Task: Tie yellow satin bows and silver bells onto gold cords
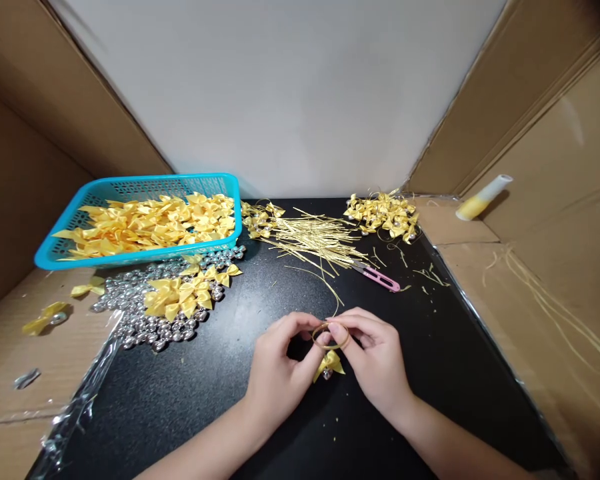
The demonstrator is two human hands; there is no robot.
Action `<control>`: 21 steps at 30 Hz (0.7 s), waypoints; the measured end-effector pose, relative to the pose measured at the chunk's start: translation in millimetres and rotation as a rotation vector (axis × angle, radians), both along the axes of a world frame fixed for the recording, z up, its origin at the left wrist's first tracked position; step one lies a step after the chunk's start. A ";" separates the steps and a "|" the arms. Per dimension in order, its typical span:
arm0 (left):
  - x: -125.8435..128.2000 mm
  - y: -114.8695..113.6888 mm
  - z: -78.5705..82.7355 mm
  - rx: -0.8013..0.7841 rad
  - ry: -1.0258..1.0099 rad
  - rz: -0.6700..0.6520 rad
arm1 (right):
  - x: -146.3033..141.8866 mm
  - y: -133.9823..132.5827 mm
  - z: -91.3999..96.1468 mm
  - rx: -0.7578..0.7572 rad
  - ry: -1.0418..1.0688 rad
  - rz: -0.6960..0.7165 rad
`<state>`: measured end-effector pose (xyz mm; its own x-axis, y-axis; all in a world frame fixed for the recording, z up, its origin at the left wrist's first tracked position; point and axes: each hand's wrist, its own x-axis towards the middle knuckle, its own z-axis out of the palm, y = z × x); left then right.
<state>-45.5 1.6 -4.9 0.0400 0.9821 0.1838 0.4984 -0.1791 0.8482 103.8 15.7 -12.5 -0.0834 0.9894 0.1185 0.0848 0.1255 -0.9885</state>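
Observation:
Between my two hands a thin gold cord (331, 347) is bent into a loop. My left hand (286, 360) pinches the loop's left side between thumb and fingers. On the right side, my right hand (375, 353) pinches the same cord, its thumb lying over the loop. A free end of the cord curves up and away above my fingertips. Just below the loop is a yellow ribbon bow (331, 363) with a silver bell-like bead (327, 375) at its lower edge. My fingers hide part of the bow and where the cord meets it.
A blue basket (239, 213) of yellow bows stands at the left. Silver beads (160, 330) and loose bows (180, 297) lie before it. Gold cords (315, 237), pink-handled thread snips (377, 277) and a bow pile (385, 215) lie toward the back. Cardboard walls flank the black table (205, 400).

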 end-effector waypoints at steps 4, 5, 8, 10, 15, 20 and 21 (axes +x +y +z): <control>-2.1 1.4 0.4 0.023 0.072 -0.010 | -0.5 -0.1 0.5 -0.008 0.006 0.003; -2.5 1.6 0.5 0.034 0.076 -0.013 | -0.8 -0.3 0.6 -0.012 0.008 0.005; -3.3 1.8 1.2 0.050 0.083 -0.012 | -1.3 -1.0 1.4 -0.015 0.005 0.008; -3.4 1.7 1.9 0.056 0.082 -0.010 | -0.8 -0.7 2.6 -0.021 0.005 0.016; -1.2 0.3 1.5 0.049 0.090 -0.022 | 2.6 1.1 6.0 -0.057 -0.012 0.074; -6.5 4.7 6.3 -0.012 0.198 -0.086 | 4.4 4.6 7.9 -0.037 -0.092 0.055; -9.7 7.3 9.9 -0.036 0.263 -0.125 | 5.3 5.4 8.7 -0.037 -0.100 0.035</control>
<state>-55.2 8.8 4.9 0.2024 0.9724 0.1162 0.6781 -0.2248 0.6998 109.1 21.1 -3.8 -0.1271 0.9893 0.0710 0.1795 0.0934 -0.9793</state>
